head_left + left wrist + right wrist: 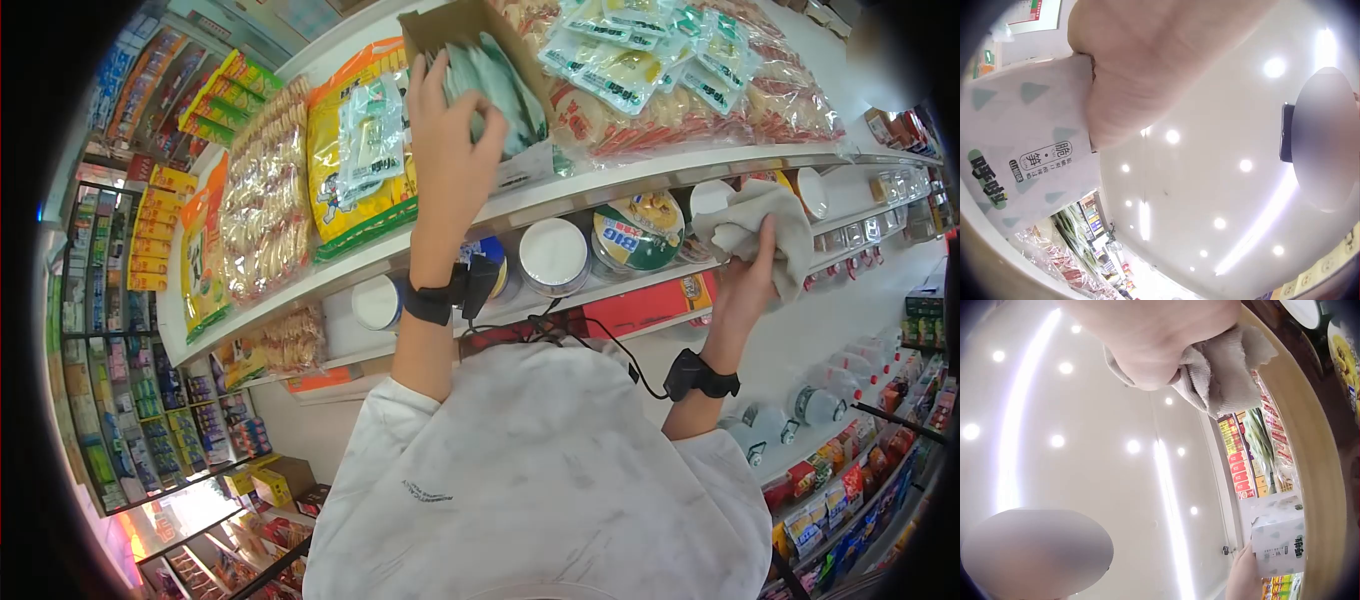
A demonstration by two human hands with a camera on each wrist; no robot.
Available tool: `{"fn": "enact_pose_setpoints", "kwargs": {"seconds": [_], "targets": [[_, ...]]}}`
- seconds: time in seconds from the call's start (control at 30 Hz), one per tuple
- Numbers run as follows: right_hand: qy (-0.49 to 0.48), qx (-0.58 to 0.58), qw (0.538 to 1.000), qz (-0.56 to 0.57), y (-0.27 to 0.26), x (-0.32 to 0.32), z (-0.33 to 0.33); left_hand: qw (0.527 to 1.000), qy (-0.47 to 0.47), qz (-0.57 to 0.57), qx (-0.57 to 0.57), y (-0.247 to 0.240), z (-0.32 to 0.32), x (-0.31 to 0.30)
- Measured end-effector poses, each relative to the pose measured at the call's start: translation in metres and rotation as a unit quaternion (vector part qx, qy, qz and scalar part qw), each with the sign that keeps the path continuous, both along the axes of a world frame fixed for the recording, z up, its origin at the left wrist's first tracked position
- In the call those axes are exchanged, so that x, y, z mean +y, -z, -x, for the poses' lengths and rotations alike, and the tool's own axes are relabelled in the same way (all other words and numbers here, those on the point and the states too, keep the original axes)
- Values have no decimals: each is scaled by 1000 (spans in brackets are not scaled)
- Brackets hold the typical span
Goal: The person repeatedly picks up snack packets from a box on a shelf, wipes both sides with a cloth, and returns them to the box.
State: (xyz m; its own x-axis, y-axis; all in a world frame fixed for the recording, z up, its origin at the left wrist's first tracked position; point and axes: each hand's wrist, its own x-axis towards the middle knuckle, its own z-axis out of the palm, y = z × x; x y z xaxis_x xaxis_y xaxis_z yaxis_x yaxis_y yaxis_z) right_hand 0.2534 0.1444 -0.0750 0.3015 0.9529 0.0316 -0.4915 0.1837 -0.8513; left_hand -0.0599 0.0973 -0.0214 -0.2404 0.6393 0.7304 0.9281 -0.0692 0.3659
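My left hand (455,140) reaches over an open cardboard box (525,166) on the top shelf. Its fingers bend at the box's opening, close over the green-and-white packets (500,85) standing inside; I cannot tell whether they pinch one. In the left wrist view the box's printed white side (1041,137) shows beside the palm, fingers hidden. My right hand (752,275) grips a crumpled grey cloth (765,225) in front of the lower shelf. The right wrist view has folds of that cloth (1229,375) hanging past the fingers.
Loose clear packets (370,135) lie on a yellow bag (325,170) left of the box. More packets (620,75) top bagged snacks (590,125) at right. Below the white shelf edge (600,190) stand noodle tubs (640,235). Large bottles (822,405) stand low at right.
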Motion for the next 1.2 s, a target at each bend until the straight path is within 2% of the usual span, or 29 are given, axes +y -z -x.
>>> {"fn": "enact_pose_setpoints", "kwargs": {"seconds": [0.07, 0.2, 0.33, 0.43, 0.53, 0.57, 0.63, 0.67, 0.7, 0.77, 0.8, 0.83, 0.87, 0.9, 0.93, 0.97, 1.0, 1.03, 1.1, 1.13, 1.2], "targets": [[-10, 11, 1000, 12, 2, 0, -6, 987, 45, -48, -147, -3, 2, -1], [-29, 12, 999, 26, 2, 1, -11, 994, -41, -55, -84, -24, -11, -21], [-31, -6, 998, 61, -2, 0, -9, 992, -65, 16, -108, -26, -10, -28], [-22, -20, 998, 54, 1, 3, -7, 995, -101, -12, -2, -22, -9, -30], [-24, -11, 999, 46, -3, 2, -4, 971, -51, -101, -209, -28, -21, -37], [-29, -4, 999, 43, -5, 2, -4, 963, -45, -119, -239, -30, -25, -43], [-67, -139, 988, -20, 14, -2, -5, 941, -34, -153, -300, -35, -34, -60], [-103, -260, 958, -58, 19, -11, -6, 896, -11, -172, -410, -43, -52, -67], [-125, -370, 914, -107, 24, -20, -7, 904, 1, -166, -394, -40, -61, -73], [-288, -417, 856, -100, 14, -40, 9, 919, 25, -151, -364, -34, -75, -85], [-333, -367, 862, -105, 7, -49, 23, 909, 42, -112, -400, -31, -84, -96], [-378, -316, 864, -106, -3, -58, 39, 909, 109, -89, -392, -23, -88, -102], [-348, -327, 860, -178, -17, -66, 53, 905, 174, -67, -382, -12, -90, -107], [-358, -292, 871, -170, -30, -72, 64, 897, 237, -47, -370, -5, -90, -113], [-367, -256, 879, -161, -43, -77, 74, 901, 256, -32, -350, -4, -85, -118], [-410, -176, 893, -67, -55, -82, 83, 903, 272, -17, -331, -3, -77, -125], [-446, -95, 890, 31, -61, -85, 92, 884, 279, -29, -373, -5, -74, -132], [-445, -158, 881, 9, -62, -87, 98, 863, 286, -43, -415, -6, -71, -139], [-441, -277, 853, -38, -63, -94, 106, 743, 297, -110, -590, -9, -68, -152], [-440, -378, 810, -85, -61, -98, 114, 670, 304, -144, -662, -6, -63, -158], [-473, -422, 761, -135, -63, -120, 133, 667, 248, -101, -695, -3, -51, -174]]}}
